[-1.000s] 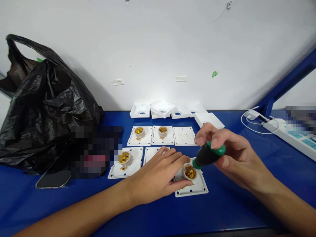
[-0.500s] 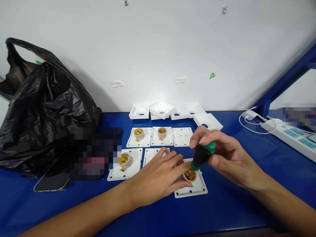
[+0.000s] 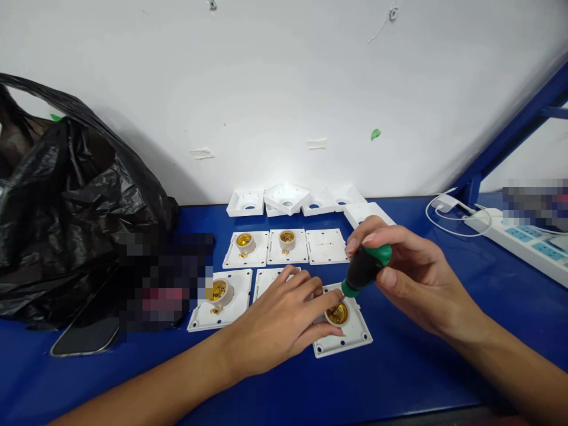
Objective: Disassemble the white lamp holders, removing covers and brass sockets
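Observation:
My right hand point(image 3: 412, 278) is closed round a stubby screwdriver point(image 3: 364, 269) with a black and green handle. Its tip points down into the brass lamp socket point(image 3: 338, 313) on a square white plate point(image 3: 350, 340) near the table's front. My left hand point(image 3: 284, 322) lies over the left part of that plate, fingers pressed against the socket and plate. Other white plates lie beyond: one with a socket point(image 3: 219, 293) to the left, two with sockets point(image 3: 245, 242) point(image 3: 287, 239) and a bare plate point(image 3: 327, 245) in the back row.
Empty white covers point(image 3: 286, 198) sit against the wall. A black plastic bag point(image 3: 66, 201) fills the left of the blue table point(image 3: 399, 367), with a dark phone point(image 3: 84, 337) in front of it. A white power strip point(image 3: 523, 239) and cable point(image 3: 448, 207) lie at right.
The screwdriver has swung from lying sideways to nearly upright, its tip now down in the socket. My left hand stays on the plate. The view shifted slightly.

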`<state>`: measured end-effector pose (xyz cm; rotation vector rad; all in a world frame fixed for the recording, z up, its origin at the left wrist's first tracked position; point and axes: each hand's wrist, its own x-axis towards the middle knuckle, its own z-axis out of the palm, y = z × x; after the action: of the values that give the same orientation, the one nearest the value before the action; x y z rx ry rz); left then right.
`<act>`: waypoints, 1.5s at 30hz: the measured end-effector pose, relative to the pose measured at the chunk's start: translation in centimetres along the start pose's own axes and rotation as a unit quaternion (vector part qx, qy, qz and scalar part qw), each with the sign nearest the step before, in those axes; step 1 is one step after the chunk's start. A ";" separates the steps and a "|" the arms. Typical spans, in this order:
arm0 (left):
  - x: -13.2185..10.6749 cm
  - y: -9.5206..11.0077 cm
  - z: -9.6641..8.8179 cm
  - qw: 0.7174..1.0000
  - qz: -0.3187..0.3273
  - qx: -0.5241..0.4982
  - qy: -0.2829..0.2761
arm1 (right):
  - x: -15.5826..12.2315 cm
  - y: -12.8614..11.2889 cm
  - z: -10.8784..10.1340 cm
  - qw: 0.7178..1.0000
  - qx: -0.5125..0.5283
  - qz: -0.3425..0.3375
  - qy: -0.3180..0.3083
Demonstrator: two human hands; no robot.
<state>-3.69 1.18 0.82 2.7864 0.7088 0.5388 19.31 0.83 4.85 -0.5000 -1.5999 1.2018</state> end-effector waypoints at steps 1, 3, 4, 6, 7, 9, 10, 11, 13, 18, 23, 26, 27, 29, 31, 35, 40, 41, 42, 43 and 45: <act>0.0 0.0 0.0 1.000 -0.002 -0.003 -0.002 | 0.0 0.0 0.0 1.000 -0.001 -0.002 0.000; 0.0 0.0 0.0 1.000 -0.007 -0.012 -0.006 | 0.0 -0.1 0.0 1.000 -0.009 -0.006 -0.003; -0.1 0.0 0.0 1.000 -0.009 -0.015 -0.009 | 0.0 -0.1 0.0 1.000 -0.014 -0.007 -0.005; -0.1 0.0 0.0 1.000 -0.012 -0.019 -0.012 | 0.0 -0.2 0.1 1.000 -0.025 -0.008 -0.011; -0.1 0.0 0.0 1.000 -0.013 -0.019 -0.013 | 0.1 -0.3 0.2 0.999 -0.033 -0.011 -0.013; 0.0 -0.1 0.1 1.000 -0.013 -0.018 -0.012 | 0.1 -0.5 0.3 0.998 -0.055 -0.021 -0.010; 0.0 -0.1 0.1 1.000 -0.013 -0.016 -0.011 | 0.0 -0.6 0.4 0.997 -0.066 -0.030 -0.003; 0.1 -0.1 0.1 1.000 -0.012 -0.014 -0.010 | 0.0 -0.6 0.5 0.996 -0.077 -0.039 0.006; 0.0 -0.2 0.1 1.000 -0.011 -0.012 -0.009 | -0.1 -0.8 0.7 0.995 -0.084 -0.049 0.017; -0.1 -0.1 0.2 1.000 0.001 -0.007 0.007 | -0.2 -1.1 1.0 0.997 -0.028 0.015 -0.070; 0.0 0.0 0.0 1.000 -0.007 0.005 -0.002 | -0.1 -0.8 0.5 0.997 0.010 0.011 -0.070; 0.0 0.1 -0.1 1.000 -0.010 0.008 -0.006 | 0.0 -0.5 0.1 0.996 0.028 0.034 -0.079; 0.0 0.1 -0.1 1.000 -0.011 0.008 -0.005 | 0.0 -0.4 0.0 0.997 0.028 0.029 -0.067; 0.0 0.2 0.0 1.000 -0.011 0.010 -0.003 | -0.1 -0.3 -0.1 0.998 0.026 0.017 -0.051; 0.0 0.2 0.0 1.000 -0.011 0.013 0.002 | -0.1 -0.3 -0.1 0.997 0.034 0.032 -0.062; 0.0 0.2 0.1 1.000 -0.014 0.010 0.001 | 0.0 -0.5 0.0 0.995 0.045 0.030 -0.078; 0.0 0.3 0.0 1.000 -0.019 0.007 0.005 | 0.2 -1.0 0.1 0.991 0.030 0.044 -0.125; 0.0 0.3 -0.1 1.000 -0.020 0.007 0.003 | 0.2 -1.1 0.1 0.991 0.025 0.043 -0.122; 0.0 0.3 -0.1 1.000 -0.020 0.008 0.001 | 0.1 -1.1 0.1 0.993 0.022 0.034 -0.109; 0.0 0.3 -0.1 1.000 -0.020 0.009 -0.001 | 0.1 -1.0 0.0 0.995 0.019 0.026 -0.094; 0.0 0.3 -0.1 1.000 -0.016 0.013 0.002 | 0.1 -0.9 -0.1 0.996 0.021 0.024 -0.086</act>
<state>-3.59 0.91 0.98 2.7936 0.7658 0.5327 19.56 0.58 5.66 -0.4197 -1.7128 1.3429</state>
